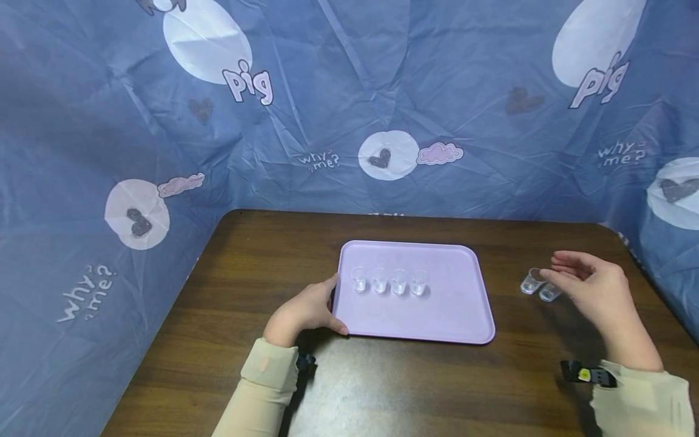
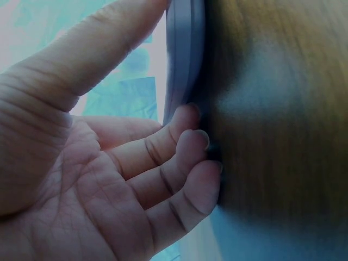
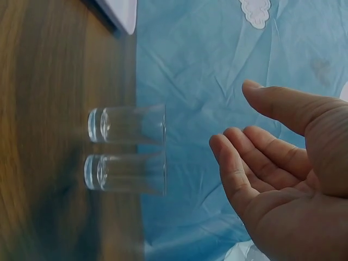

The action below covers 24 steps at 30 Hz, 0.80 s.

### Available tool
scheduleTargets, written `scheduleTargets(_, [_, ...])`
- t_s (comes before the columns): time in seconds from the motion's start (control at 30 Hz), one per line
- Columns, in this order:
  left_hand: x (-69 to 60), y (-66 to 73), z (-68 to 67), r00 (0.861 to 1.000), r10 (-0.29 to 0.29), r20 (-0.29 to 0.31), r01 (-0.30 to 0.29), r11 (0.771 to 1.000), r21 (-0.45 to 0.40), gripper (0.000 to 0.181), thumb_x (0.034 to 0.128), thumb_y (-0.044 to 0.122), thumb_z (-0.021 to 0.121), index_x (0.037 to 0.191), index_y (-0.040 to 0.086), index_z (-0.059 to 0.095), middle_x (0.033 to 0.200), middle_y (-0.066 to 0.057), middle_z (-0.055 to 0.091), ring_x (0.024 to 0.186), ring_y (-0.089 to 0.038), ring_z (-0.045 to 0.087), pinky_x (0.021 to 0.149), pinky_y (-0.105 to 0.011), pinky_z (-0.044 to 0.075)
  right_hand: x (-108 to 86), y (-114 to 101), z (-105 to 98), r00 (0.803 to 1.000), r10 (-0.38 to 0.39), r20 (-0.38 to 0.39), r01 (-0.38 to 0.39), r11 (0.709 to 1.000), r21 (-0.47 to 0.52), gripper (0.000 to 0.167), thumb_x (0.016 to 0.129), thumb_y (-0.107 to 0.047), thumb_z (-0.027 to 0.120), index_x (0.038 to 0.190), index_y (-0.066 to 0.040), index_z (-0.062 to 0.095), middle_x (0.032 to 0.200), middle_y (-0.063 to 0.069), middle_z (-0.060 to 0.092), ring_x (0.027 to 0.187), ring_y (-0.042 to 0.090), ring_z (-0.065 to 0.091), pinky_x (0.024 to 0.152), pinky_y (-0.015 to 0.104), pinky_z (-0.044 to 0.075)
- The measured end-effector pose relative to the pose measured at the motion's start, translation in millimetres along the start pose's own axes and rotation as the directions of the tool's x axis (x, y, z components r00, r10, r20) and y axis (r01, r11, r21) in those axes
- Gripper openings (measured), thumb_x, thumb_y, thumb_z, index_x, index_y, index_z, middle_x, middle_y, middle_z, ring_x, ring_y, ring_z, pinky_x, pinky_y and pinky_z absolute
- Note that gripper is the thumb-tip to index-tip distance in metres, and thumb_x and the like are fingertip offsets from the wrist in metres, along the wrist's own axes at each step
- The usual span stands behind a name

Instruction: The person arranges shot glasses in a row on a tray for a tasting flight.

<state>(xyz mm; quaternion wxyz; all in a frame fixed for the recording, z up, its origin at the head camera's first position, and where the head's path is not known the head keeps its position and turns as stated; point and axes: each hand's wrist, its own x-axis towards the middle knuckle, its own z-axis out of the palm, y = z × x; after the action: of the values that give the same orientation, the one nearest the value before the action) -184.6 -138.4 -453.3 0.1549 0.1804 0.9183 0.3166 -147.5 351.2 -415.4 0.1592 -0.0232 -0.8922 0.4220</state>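
Observation:
A lilac tray (image 1: 420, 318) lies on the table, with several small clear glasses (image 1: 389, 282) standing on it in a row. At the tray's left side, my left hand (image 1: 306, 309) touches the rim, its thumb (image 2: 103, 51) by the near corner and its other fingers (image 2: 190, 185) loosely bent along the edge. Right of the tray, two more clear glasses (image 3: 128, 149) stand upright beside each other. Close to them is my right hand (image 1: 597, 288), holding nothing. Its thumb (image 3: 283, 106) and fingers are apart, and the right wrist view shows a gap between hand and glasses.
The brown wooden table (image 1: 404, 388) has its far edge against a blue printed cloth (image 1: 306, 121), which hangs behind it and at both sides. Dark wrist straps (image 1: 590, 373) sit at the light sleeves.

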Motion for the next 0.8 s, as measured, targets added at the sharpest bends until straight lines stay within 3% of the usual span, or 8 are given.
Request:
scheduleTargets(0.13, [-0.2,0.4,-0.2,1.000,-0.003,-0.002,0.003,1.000,-0.006,0.118,0.0593,0.019,0.102,0.155,-0.002,0.035,0.114,-0.014,0.066,0.095,-0.021,0.058,0.092,-0.042,0.048,-0.1,5,-5,1.000,0.008,-0.005,-0.008,1.000,0.010,0.051,0.088,-0.016,0.083,0.125,0.013,0.063,0.098,-0.011,0.070,0.082,-0.015,0.059,0.067,0.009,0.048])
scheduleTargets(0.27, [-1.1,1.4,-1.0,1.000,-0.003,0.000,0.003,1.000,-0.013,0.117,0.0594,0.019,0.101,0.154,-0.003,0.036,0.108,-0.012,0.066,0.091,-0.021,0.058,0.089,-0.043,0.049,0.0,9,-10,1.000,0.029,0.009,-0.029,0.999,-0.020,0.055,0.088,-0.018,0.083,0.127,0.013,0.062,0.099,-0.011,0.069,0.082,-0.017,0.057,0.067,0.009,0.047])
scheduleTargets(0.33, [-1.4,1.6,-1.3,1.000,0.001,0.002,-0.001,1.000,-0.014,0.117,0.0596,0.019,0.101,0.154,-0.003,0.036,0.106,-0.011,0.066,0.089,-0.021,0.058,0.088,-0.043,0.049,0.4,12,-11,0.999,0.035,0.018,-0.035,0.999,-0.038,0.056,0.088,-0.019,0.083,0.128,0.014,0.061,0.102,-0.005,0.070,0.082,-0.017,0.057,0.067,0.009,0.047])
scheduleTargets(0.43, [-1.6,1.7,-1.4,1.000,0.009,0.004,-0.009,1.000,-0.015,0.117,0.0600,0.019,0.101,0.154,-0.003,0.035,0.108,-0.013,0.066,0.090,-0.021,0.058,0.088,-0.043,0.049,1.0,15,-12,0.999,0.032,0.021,-0.030,0.997,-0.078,0.057,0.088,-0.019,0.083,0.127,0.014,0.061,0.107,0.015,0.072,0.082,-0.018,0.055,0.067,0.007,0.046])
scheduleTargets(0.57, [-1.7,1.6,-1.7,1.000,0.015,0.004,-0.015,1.000,-0.013,0.118,0.0605,0.019,0.101,0.155,-0.004,0.034,0.116,-0.016,0.066,0.094,-0.022,0.059,0.090,-0.043,0.049,1.3,22,-12,0.999,0.034,0.018,-0.031,0.989,-0.145,0.057,0.087,-0.022,0.083,0.126,0.014,0.061,0.116,0.033,0.065,0.080,-0.023,0.048,0.067,0.005,0.042])
scheduleTargets(0.7, [-1.4,0.8,-1.4,1.000,0.008,0.004,-0.008,1.000,-0.014,0.119,0.0606,0.019,0.101,0.155,-0.004,0.033,0.120,-0.017,0.065,0.096,-0.022,0.059,0.091,-0.043,0.048,1.5,31,-12,0.998,0.053,0.046,-0.044,0.981,-0.191,0.060,0.087,-0.025,0.084,0.126,0.013,0.062,0.117,0.033,0.065,0.080,-0.022,0.046,0.065,0.006,0.042])
scheduleTargets(0.8, [-1.2,-0.1,-0.9,1.000,-0.002,0.005,0.002,1.000,-0.013,0.119,0.0608,0.019,0.101,0.155,-0.003,0.033,0.121,-0.017,0.064,0.099,-0.022,0.059,0.092,-0.043,0.048,1.4,36,-12,0.994,0.070,0.084,-0.049,0.971,-0.233,0.062,0.086,-0.030,0.084,0.127,0.012,0.062,0.117,0.032,0.065,0.084,-0.005,0.060,0.064,0.010,0.042])
